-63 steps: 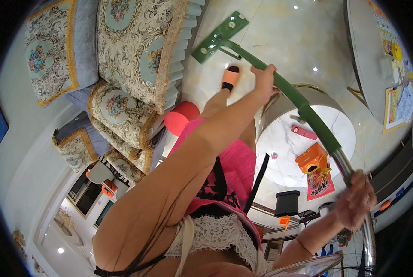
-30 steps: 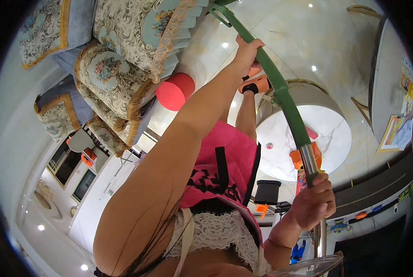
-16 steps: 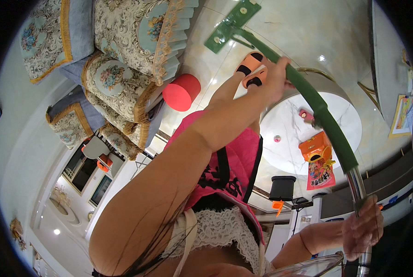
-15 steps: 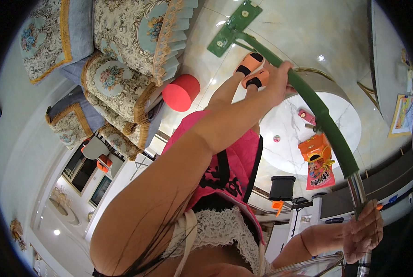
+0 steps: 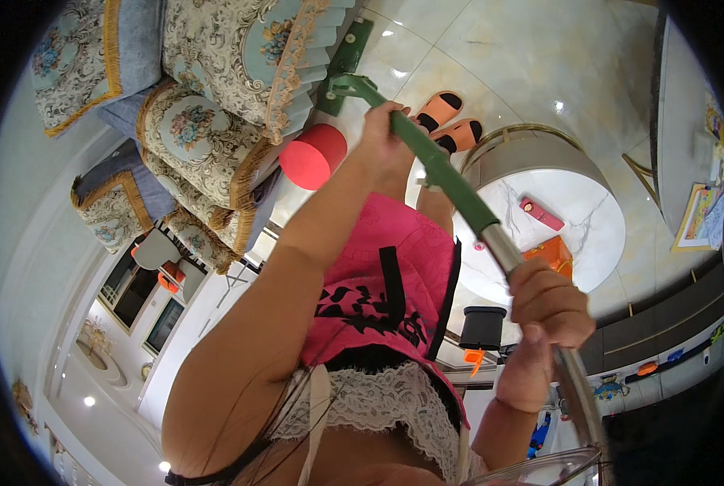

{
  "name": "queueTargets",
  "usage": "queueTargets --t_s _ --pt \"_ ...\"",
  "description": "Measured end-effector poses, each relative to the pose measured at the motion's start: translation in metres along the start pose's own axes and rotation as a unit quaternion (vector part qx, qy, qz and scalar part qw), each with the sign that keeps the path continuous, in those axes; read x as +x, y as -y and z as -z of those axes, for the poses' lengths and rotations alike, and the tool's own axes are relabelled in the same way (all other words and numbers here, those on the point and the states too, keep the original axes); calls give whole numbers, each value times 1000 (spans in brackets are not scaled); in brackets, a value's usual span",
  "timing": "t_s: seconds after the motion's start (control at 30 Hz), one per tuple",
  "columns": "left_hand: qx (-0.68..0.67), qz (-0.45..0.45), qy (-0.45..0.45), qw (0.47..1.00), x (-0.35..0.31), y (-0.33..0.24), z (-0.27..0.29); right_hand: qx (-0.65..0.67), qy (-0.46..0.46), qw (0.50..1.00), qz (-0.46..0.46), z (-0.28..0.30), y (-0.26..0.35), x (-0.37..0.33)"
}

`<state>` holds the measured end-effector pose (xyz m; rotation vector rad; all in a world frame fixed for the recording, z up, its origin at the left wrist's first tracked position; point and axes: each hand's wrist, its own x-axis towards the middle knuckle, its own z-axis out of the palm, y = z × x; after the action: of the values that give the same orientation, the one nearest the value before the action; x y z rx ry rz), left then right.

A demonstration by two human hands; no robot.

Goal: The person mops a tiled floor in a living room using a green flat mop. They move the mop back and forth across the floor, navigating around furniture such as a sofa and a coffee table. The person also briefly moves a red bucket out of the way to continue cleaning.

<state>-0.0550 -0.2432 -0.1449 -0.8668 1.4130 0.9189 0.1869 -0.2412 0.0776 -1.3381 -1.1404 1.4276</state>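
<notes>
A flat mop crosses the view slantwise, with a green and bare-metal handle point(image 5: 453, 180) and a flat green head point(image 5: 351, 61). The head is on the pale tiled floor, close against the sofa skirt and partly hidden by it. My left hand point(image 5: 385, 134) is closed round the green part, not far above the head. Lower down, my right hand point(image 5: 552, 301) wraps round the metal tube just past the end of the green sleeve. My feet, in orange slippers point(image 5: 457, 135), stand beside the lower handle.
A sofa point(image 5: 216, 57) in floral covers lines the left, with a red round stool point(image 5: 313, 156) at its edge. To the right stands a round marble-topped table point(image 5: 597, 202) holding a pink-red box point(image 5: 542, 214) and an orange item point(image 5: 550, 253). A black bin point(image 5: 483, 328) is nearer.
The mop head has moved left to the sofa's edge. Both hands have shifted left with the handle, and the right hand is now higher in view, wrapped round the tube.
</notes>
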Motion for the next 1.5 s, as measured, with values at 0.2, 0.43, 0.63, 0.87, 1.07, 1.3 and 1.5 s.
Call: queueTargets --t_s 0.2,0.43,0.63,0.87,1.07,1.3,1.5 --pt "151 31 15 988 99 27 40 -1 -102 994 -35 13 8 -18" --pt "156 -41 39 986 -13 109 -57 178 -73 979 69 91 49 -32" --pt "108 -68 -20 992 60 21 2 14 -75 997 -14 41 -26 -13" --pt "116 -34 -47 992 31 47 -37 26 -76 996 49 47 18 -10" --pt "136 -25 49 989 15 53 -52 235 -81 961 125 42 30 -10" --pt "191 -122 -47 973 50 3 -34 195 -172 966 -1 5 -18 -2" --pt "153 13 -11 988 34 105 -23 113 -140 984 -8 69 46 -30"
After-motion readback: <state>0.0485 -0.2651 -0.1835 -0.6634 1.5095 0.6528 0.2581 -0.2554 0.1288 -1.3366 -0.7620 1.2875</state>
